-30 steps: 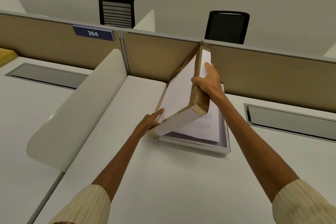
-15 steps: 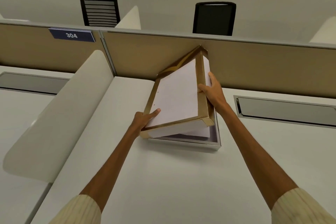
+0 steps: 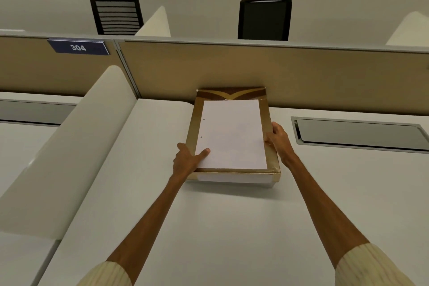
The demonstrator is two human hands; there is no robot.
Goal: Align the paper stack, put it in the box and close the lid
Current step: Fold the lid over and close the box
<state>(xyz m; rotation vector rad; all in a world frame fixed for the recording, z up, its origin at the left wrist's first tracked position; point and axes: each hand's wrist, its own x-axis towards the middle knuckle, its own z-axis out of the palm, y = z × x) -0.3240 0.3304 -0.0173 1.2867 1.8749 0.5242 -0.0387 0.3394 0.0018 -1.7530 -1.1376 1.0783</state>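
The lid (image 3: 232, 132), tilted up on edge a second ago, now lies flat over the box (image 3: 234, 179) against the far partition (image 3: 301, 76), left hand (image 3: 188, 160) and right hand (image 3: 278, 139) curled around its near edges, so closing looks almost done.

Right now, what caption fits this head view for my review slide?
Both hands, left hand and right hand, press the gold lid flat onto the box on the white desk.
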